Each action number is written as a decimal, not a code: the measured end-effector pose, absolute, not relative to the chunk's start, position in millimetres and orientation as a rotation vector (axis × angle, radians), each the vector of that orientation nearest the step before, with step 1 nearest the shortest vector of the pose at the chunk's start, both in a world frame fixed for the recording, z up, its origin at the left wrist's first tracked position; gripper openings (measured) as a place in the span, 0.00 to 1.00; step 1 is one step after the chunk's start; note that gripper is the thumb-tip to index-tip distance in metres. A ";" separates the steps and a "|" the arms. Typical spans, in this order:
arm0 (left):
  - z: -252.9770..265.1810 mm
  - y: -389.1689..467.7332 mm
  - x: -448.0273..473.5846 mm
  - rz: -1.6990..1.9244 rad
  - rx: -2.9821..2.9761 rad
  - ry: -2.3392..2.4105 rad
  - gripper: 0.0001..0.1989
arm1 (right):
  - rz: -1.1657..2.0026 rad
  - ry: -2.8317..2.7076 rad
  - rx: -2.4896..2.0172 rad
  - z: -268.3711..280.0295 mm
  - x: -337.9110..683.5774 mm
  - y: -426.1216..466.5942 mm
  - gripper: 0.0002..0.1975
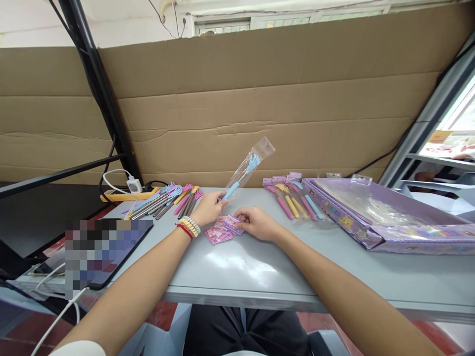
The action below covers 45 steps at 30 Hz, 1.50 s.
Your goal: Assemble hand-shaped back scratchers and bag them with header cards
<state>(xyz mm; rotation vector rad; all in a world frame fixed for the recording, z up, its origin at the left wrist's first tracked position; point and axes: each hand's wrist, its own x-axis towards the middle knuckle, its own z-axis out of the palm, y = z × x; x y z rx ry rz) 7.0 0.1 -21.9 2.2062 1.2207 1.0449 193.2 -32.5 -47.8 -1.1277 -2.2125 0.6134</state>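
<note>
My left hand (208, 207) is closed around the lower end of a blue back scratcher (232, 190). That scratcher sits in a clear plastic sleeve (265, 146), tilted up to the right with its hand-shaped end on top. Just right of it, my right hand (258, 222) pinches the edge of a pink printed card (236, 223). More pink cards (218, 234) lie overlapping on the table below and between my hands. Left of my left hand is a loose pile of back scratchers (160, 200) with metal shafts and coloured ends.
Bagged back scratchers with cards (297, 201) lie to the right. Beyond them stands a purple open box (374, 207) holding clear plastic sleeves. A tablet (122, 252) with a white cable lies at the left, near a power strip (115, 196). Cardboard (260, 109) walls the back.
</note>
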 end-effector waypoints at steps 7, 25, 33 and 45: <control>-23.3 3.1 7.8 1.036 1.883 1.037 0.12 | 0.566 -2.215 -1.123 -48.6 194.5 -30.0 0.07; -16.6 1.2 -3.6 0.974 2.333 1.193 0.10 | -0.273 -1.772 -1.065 -37.3 211.3 -26.2 0.12; -21.6 9.3 -9.1 0.815 2.621 1.316 0.10 | -0.506 -1.417 -1.269 -28.9 248.0 -14.2 0.08; -24.2 12.3 -11.2 0.763 2.738 1.315 0.12 | -0.697 -1.439 -1.376 -27.6 256.7 -11.6 0.05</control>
